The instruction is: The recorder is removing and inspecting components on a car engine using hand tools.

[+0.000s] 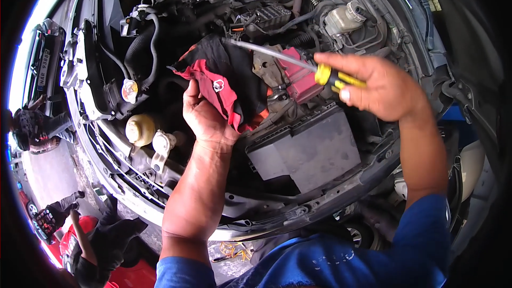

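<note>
Left hand (210,120) gripped red-black cloth (226,77), likely light, floppy, best bunched at a fold. Right hand (381,88) pinched yellow-black screwdriver (323,74), probably stiff, best held by its handle.

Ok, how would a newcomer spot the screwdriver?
Start at the big grey box. Above it in the picture, the right hand holds the screwdriver. Its yellow and black handle and long metal shaft set it apart from the red and black cloth in the left hand.
</note>
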A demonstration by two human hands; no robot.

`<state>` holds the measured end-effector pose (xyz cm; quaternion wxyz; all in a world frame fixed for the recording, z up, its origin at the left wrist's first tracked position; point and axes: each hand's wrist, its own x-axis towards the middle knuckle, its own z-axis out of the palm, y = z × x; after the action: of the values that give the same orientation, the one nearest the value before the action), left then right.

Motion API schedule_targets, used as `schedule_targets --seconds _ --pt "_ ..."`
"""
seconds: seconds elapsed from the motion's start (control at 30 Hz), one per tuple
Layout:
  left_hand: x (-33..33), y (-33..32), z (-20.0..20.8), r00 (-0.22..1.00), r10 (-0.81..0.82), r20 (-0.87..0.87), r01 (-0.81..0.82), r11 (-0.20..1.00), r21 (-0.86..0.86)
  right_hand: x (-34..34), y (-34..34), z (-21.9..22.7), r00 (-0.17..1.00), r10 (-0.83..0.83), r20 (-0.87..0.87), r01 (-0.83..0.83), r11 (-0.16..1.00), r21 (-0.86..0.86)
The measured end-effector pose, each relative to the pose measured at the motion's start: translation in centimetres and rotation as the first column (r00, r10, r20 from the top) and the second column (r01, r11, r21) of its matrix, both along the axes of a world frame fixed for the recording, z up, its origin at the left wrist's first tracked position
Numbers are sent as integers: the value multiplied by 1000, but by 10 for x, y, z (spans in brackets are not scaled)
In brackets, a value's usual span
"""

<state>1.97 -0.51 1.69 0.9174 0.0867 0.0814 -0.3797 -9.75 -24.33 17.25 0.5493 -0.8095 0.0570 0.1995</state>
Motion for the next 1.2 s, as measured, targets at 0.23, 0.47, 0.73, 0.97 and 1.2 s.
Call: schedule_targets --seconds 0.23,0.47,0.73,0.97,1.2 --pt "-4 5 12 1000 1 -13 -3 992 -128 -39 45 -14 962 126 244 -35 938 -346" --pt "-5 4 8 985 61 -158 -59 998 21 -58 73 -48 970 146 193 -69 932 -357" --pt "-3 2 -7 981 74 -181 -32 974 224 -74 79 -37 978 167 123 -91 877 -473" --pt "0 -3 -13 978 97 -184 -54 973 224 -99 68 -14 983 157 97 -82 844 -530" --pt "-6 -9 -13 966 252 60 -259 934 245 -113 58 -6 971 -207 120 226 957 -179"
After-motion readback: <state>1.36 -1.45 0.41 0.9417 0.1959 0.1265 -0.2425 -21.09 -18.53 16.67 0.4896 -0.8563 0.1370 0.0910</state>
